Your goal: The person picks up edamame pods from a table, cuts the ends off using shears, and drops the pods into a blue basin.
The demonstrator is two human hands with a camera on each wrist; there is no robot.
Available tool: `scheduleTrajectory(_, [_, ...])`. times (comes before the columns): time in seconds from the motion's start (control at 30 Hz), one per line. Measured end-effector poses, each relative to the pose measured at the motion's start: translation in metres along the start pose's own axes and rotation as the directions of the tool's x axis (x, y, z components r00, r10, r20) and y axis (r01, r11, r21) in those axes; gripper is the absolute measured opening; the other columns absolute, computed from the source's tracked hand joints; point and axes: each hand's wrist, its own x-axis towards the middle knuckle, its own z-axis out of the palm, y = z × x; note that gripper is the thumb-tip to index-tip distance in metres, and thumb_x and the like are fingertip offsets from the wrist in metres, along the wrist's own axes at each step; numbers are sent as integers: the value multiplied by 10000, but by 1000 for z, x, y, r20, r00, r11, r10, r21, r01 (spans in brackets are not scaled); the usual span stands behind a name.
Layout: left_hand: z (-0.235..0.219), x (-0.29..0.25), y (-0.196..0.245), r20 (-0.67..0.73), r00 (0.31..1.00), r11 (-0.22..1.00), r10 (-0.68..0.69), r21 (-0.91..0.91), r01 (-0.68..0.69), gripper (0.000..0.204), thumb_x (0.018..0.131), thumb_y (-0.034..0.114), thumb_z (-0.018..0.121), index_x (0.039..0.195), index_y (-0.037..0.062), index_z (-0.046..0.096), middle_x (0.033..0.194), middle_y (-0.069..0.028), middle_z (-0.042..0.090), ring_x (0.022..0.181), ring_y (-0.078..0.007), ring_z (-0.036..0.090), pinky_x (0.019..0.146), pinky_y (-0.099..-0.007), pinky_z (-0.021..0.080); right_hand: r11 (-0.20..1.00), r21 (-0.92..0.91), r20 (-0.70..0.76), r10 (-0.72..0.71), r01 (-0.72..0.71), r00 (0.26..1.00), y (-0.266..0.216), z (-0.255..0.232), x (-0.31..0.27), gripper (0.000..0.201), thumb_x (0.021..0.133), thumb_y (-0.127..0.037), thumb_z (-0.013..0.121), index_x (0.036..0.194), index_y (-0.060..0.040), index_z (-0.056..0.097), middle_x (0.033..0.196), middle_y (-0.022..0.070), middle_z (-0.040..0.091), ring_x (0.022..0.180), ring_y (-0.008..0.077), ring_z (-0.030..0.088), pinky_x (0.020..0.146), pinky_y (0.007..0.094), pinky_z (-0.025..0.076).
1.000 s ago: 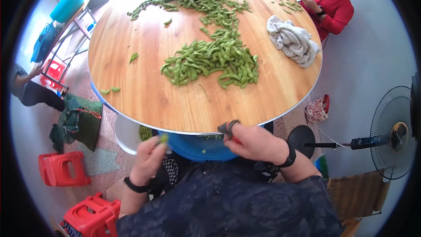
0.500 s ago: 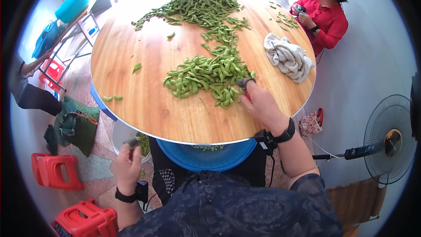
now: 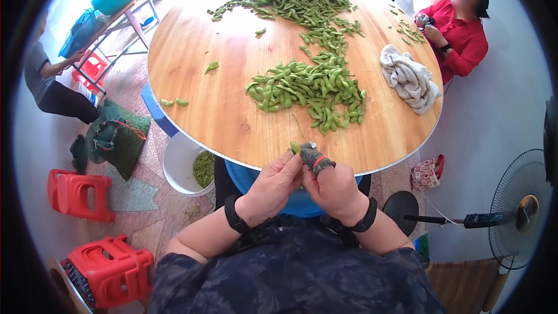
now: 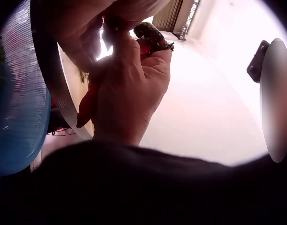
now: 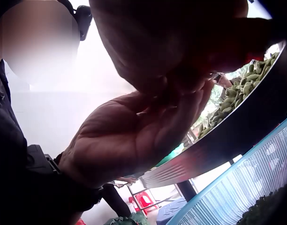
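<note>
In the head view my left hand point(image 3: 272, 181) and right hand point(image 3: 336, 191) meet just over the table's near edge. My left fingers pinch a green soybean pod point(image 3: 295, 147), which points up and away from me. The right hand grips at the same pod, with a dark grey wrap point(image 3: 317, 161) with a red band on one of its fingers. Both wrist views show the hands pressed close together, and the pod is hidden there. Beyond them, a loose heap of soybean pods point(image 3: 314, 90) lies on the round wooden table point(image 3: 215, 116).
Below the table's edge a blue basket point(image 3: 238, 174) sits between the knees, with a white bucket point(image 3: 180, 166) of green pieces at its left. A crumpled cloth point(image 3: 410, 78) lies on the table's right. Red stools point(image 3: 110, 279) stand left, a fan point(image 3: 523, 215) right. A person in red point(image 3: 465, 40) sits beyond.
My right hand went out to the heap and has come back to the near edge. My left hand moved out over the bucket, then in to meet it. The pod is now between them.
</note>
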Motion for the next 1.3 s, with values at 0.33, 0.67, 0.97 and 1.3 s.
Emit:
scheduleTrajectory(0.33, [-24,-33,13,-84,994,894,-72,436,101,284,1018,261,449,832,65,537,676,52,455,620,-44,409,560,-195,342,693,465,364,418,-551,833,-2,-25,-2,97,897,-62,489,969,4,497,681,97,591,578,204,607,521,311,459])
scheduleTrajectory(0.67, [-32,-46,8,154,987,547,-39,830,-107,245,1018,205,440,934,14,569,767,16,515,708,-71,456,650,-230,406,278,461,790,305,-843,532,-9,-16,-3,105,894,-110,437,949,-26,468,662,16,527,490,80,491,454,232,414])
scheduleTrajectory(0.97, [-35,-55,10,233,972,149,31,960,-235,201,978,182,515,897,3,555,763,-57,524,686,-125,499,619,-288,428,436,419,777,282,-797,563,-10,-11,-14,92,877,-92,420,939,-23,420,650,32,525,482,101,498,444,255,415])
scheduleTrajectory(1.3, [-57,-57,8,34,867,868,-497,26,497,251,979,273,525,860,54,551,637,-8,448,566,-131,445,564,-276,416,-338,519,854,167,-785,493,-15,26,-40,107,928,-73,370,1010,-81,439,643,20,504,409,98,453,379,219,372])
